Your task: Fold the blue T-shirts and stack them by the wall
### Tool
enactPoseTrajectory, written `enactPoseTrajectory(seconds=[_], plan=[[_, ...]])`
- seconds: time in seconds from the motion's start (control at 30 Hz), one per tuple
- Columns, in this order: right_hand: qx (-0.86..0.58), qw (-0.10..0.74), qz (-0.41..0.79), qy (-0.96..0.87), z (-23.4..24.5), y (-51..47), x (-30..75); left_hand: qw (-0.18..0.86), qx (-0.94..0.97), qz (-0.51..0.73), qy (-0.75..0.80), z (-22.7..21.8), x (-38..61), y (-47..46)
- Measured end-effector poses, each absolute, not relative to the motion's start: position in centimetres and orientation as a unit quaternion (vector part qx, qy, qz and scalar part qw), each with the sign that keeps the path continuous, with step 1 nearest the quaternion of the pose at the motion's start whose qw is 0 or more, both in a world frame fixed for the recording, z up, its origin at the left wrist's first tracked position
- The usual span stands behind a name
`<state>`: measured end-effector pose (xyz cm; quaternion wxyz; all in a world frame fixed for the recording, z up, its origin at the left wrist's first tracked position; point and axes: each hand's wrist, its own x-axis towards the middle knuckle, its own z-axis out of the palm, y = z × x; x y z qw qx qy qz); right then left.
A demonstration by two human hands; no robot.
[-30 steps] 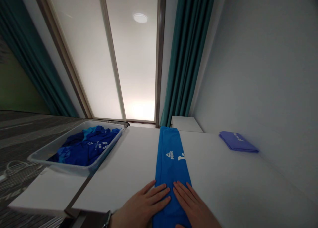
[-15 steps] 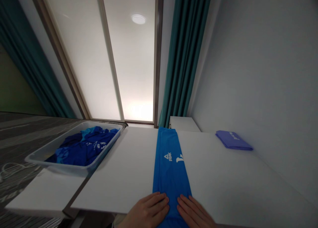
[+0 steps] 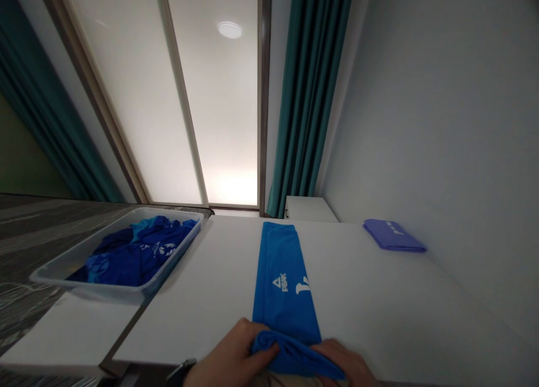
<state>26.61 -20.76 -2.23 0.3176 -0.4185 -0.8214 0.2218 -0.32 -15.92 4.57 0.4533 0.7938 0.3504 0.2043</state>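
While the near end of the blue garment (image 3: 286, 303) is doubled over, it is held at the bottom of the view. Left hand (image 3: 229, 360): mostly closed, fingers curled, with the fold gripped. Right hand (image 3: 343, 362): fingers are laid over the far end of the fold; how far closed cannot be told. Garment is placed at 12 o'clock on the white table (image 3: 202, 325), done as a lengthwise strip, with the end fold only part made. One folded purple piece (image 3: 393, 235) is set at 1 o'clock by the wall. Blue clothes (image 3: 138, 258) are left heaped, unfolded, in the plastic tray (image 3: 80, 249) at 10 o'clock.
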Motion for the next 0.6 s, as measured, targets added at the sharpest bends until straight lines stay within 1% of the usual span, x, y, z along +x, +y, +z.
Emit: enactPoseTrajectory(seconds=[0.13,0.17,0.27,0.33,0.43,0.6], plan=[[-0.563,0.342,0.256,-0.707,-0.2,-19.3,25.9,0.527,0.713,0.245,0.393,4.7,0.0,-13.5],[-0.576,0.354,0.272,-0.685,0.8,-18.5,25.6,0.543,0.695,0.254,0.396,4.7,0.1,-12.6],[-0.528,0.362,0.365,-0.676,3.3,-15.1,24.7,0.571,0.659,0.273,0.406,4.8,0.7,-9.7],[-0.52,0.383,0.388,-0.657,4.0,-12.6,24.3,0.568,0.651,0.282,0.417,4.6,1.1,-7.5],[-0.518,0.387,0.379,-0.662,3.2,-9.4,24.1,0.536,0.662,0.296,0.431,3.3,1.6,-4.5],[-0.599,0.321,0.29,-0.674,0.2,-6.8,24.2,0.463,0.686,0.3,0.474,0.5,1.5,-1.7]])
